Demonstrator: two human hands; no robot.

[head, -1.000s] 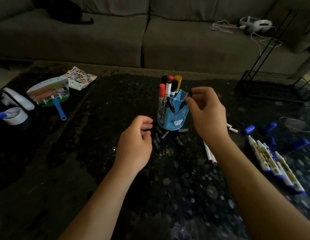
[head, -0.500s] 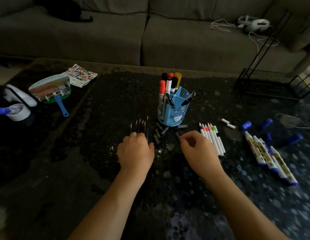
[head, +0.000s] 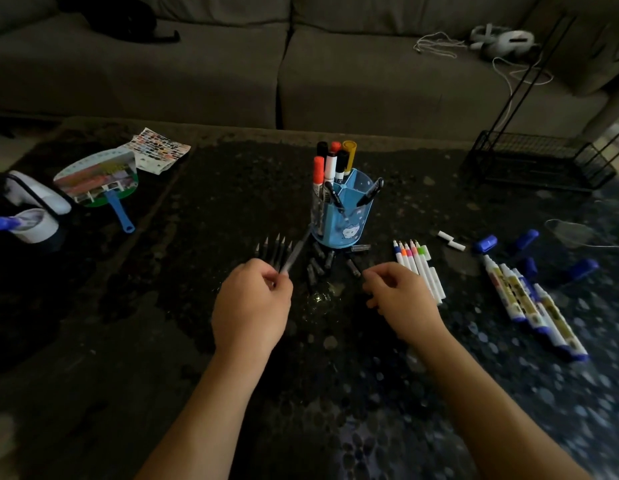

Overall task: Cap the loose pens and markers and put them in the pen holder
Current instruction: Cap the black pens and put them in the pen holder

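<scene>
A blue pen holder [head: 342,216] stands mid-table with several capped markers and pens in it. My left hand [head: 252,303] grips an uncapped pen [head: 296,252] with a clear barrel, tip pointing up toward the holder, above a row of uncapped black pens [head: 271,251]. My right hand [head: 401,296] pinches a black cap [head: 353,267] at the edge of several loose black caps [head: 318,263] in front of the holder. To the right lie thin white markers with coloured tips [head: 418,268], larger uncapped whiteboard markers [head: 529,303], blue caps [head: 484,243] and small white caps [head: 451,240].
At the left of the dark table [head: 197,341] lie a hand fan [head: 96,181], a colourful sheet [head: 159,147] and a white cup [head: 31,226]. A black wire rack [head: 536,161] stands at the back right. A grey sofa [head: 335,64] carries a headset [head: 502,39].
My right hand left the holder and dropped to the loose black caps. My left hand lowered onto the pen row and now holds one pen lifted at an angle.
</scene>
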